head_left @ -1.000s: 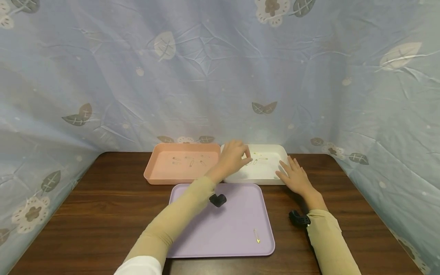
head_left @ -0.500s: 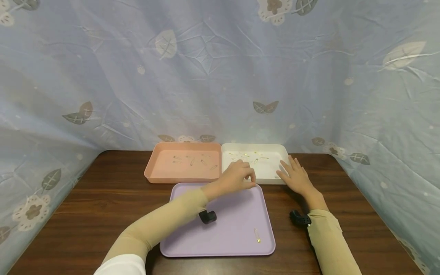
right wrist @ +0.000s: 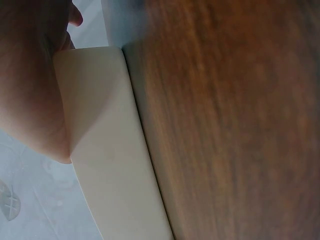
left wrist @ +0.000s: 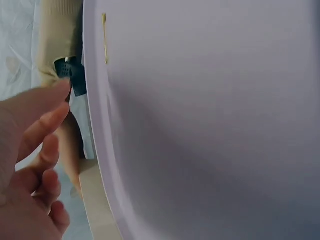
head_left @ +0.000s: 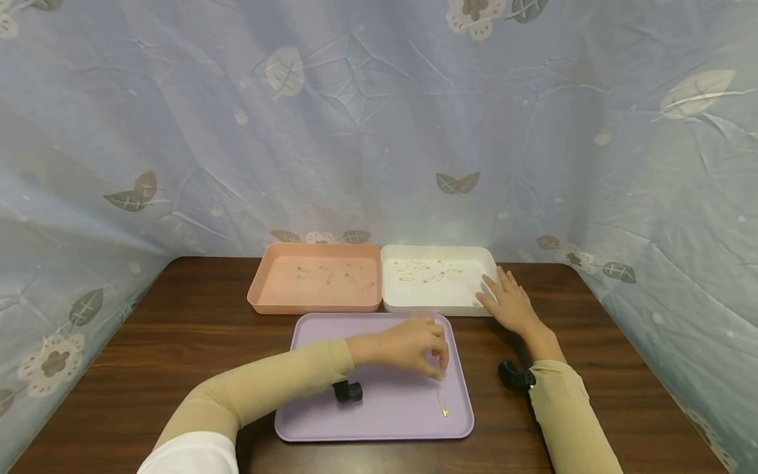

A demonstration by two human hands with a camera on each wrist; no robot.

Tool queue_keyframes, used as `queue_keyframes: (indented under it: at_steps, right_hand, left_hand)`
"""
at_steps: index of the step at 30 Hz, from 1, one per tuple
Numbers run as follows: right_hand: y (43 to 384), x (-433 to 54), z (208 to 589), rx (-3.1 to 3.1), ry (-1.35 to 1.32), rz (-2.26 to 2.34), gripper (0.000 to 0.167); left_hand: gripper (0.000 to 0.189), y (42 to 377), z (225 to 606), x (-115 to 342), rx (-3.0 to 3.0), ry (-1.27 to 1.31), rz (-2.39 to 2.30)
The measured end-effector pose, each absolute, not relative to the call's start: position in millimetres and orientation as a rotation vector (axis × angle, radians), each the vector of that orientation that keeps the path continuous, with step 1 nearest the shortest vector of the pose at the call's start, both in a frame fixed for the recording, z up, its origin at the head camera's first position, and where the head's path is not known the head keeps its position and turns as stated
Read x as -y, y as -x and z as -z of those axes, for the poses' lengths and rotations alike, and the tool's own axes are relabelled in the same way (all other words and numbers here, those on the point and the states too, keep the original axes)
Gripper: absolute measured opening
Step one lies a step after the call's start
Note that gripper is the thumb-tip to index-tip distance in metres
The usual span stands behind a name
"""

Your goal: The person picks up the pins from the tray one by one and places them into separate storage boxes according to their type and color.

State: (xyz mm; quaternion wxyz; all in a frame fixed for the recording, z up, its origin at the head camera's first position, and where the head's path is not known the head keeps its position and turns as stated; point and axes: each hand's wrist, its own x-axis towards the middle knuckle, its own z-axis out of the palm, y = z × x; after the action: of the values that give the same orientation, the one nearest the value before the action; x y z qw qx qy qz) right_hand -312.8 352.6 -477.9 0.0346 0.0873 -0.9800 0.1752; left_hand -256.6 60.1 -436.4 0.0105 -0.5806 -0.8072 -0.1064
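Observation:
A single gold safety pin (head_left: 443,405) lies near the right edge of the lavender tray (head_left: 367,428). Above that tray, short of the pin, hovers my left hand (head_left: 411,345), its fingers loosely curled and nothing visible between them. In the left wrist view the pin (left wrist: 105,39) is apart from the fingertips (left wrist: 60,92). My right hand (head_left: 510,308) rests at the right edge of the white tray (head_left: 441,310), fingers spread. Several gold pins (head_left: 440,276) lie inside the white tray.
Beside the white tray stands a pink tray (head_left: 314,308) holding several silver-looking safety pins (head_left: 330,278). All the trays sit on a dark wooden table (head_left: 195,329). A patterned curtain (head_left: 355,131) hangs behind the table.
My left hand has come back from over the white and pink trays to above the lavender tray. One more pin shows at the pink tray's right side. My right hand stays put.

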Motion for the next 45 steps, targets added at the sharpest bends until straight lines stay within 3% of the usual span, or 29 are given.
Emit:
queue_keyframes:
  at_steps: [7, 14, 21, 45]
  right_hand:
    - [313.0, -353.0, 478.2, 3.007, -0.265, -0.537, 0.066]
    - [311.7, -351.8, 475.3, 2.994, -0.273, -0.542, 0.065]
    - [312.4, -352.9, 477.8, 2.990, -0.268, -0.535, 0.064]
    - [311.6, -351.3, 475.8, 3.006, -0.280, -0.538, 0.065]
  left_hand:
    - [0.026, 247.9, 438.0, -64.8, 2.555, 2.002, 0.230]
    - [0.023, 243.6, 443.9, -70.4, 2.591, 2.075, 0.139]
    - [0.011, 241.5, 443.9, -72.5, 2.605, 2.081, 0.110]
    - [0.007, 251.2, 446.9, -55.1, 2.575, 2.011, 0.159]
